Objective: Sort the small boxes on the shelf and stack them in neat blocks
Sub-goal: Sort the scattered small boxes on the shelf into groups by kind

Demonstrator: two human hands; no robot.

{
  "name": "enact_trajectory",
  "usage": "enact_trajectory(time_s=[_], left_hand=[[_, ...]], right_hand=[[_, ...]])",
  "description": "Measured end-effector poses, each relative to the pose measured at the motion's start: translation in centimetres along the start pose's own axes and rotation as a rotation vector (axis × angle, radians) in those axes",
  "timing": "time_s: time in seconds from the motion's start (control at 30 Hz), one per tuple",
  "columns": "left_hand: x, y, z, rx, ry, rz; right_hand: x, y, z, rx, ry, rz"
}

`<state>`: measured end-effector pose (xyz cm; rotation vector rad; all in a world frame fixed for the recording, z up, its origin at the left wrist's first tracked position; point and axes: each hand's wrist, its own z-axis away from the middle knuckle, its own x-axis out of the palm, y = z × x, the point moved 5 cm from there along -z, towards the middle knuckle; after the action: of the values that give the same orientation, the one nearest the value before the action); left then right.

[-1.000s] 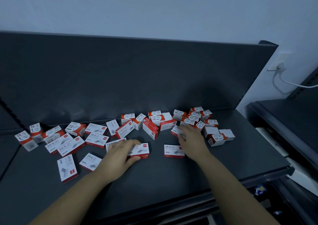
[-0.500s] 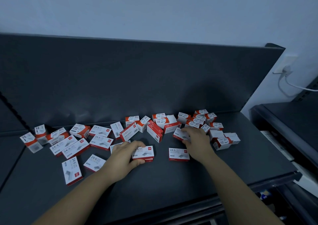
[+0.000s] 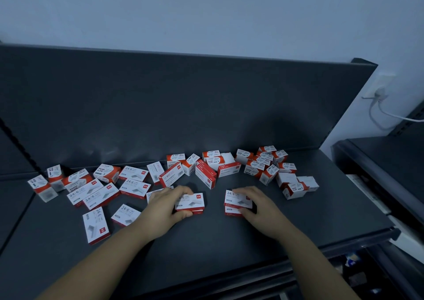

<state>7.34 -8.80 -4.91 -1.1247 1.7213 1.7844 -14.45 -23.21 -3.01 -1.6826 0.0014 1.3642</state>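
My left hand [image 3: 164,210] is closed around a white-and-red box [image 3: 189,203] near the front middle of the dark shelf [image 3: 206,249], thumb on its near edge and fingers over the far side; the top reads "24/6" beside some characters I cannot read at this size. My right hand [image 3: 257,205] grips a second box [image 3: 237,201] the same way, thumb in front, fingers curled over the back, with "24/6" showing at its left corner. It seems to sit on another box, though I cannot tell for sure. The two grasped boxes lie well apart, with bare shelf between them.

A second ago my right hand was farther back at the edge of the right-hand heap, and that box lay alone on the shelf; now my grip is on it. My left hand has closed further on its box.

Left of my left hand lie flat boxes [image 3: 97,225] marked "24/6", several side by side and some overlapping. Behind them, toward the back panel [image 3: 183,107], is a jumble of smaller boxes [image 3: 106,173] printed "PAPER CLIPS", some tipped on edge. One long box [image 3: 174,174] in the middle shows a barcode. The right-hand heap [image 3: 266,164] carries the same clip printing. Beyond the shelf's right end, a white cable [image 3: 390,114] hangs from a wall socket.
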Motion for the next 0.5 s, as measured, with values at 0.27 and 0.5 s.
enact_trajectory(time_s=[0.27, 0.5], left_hand=[[-0.2, 0.5, -0.4, -0.027, -0.03, -0.073], [0.5, 2.1, -1.4, -0.056, -0.045, -0.191]], right_hand=[[0.3, -0.1, 0.0, 0.041, -0.013, -0.027], [0.9, -0.3, -0.5, 0.021, 0.011, 0.035]])
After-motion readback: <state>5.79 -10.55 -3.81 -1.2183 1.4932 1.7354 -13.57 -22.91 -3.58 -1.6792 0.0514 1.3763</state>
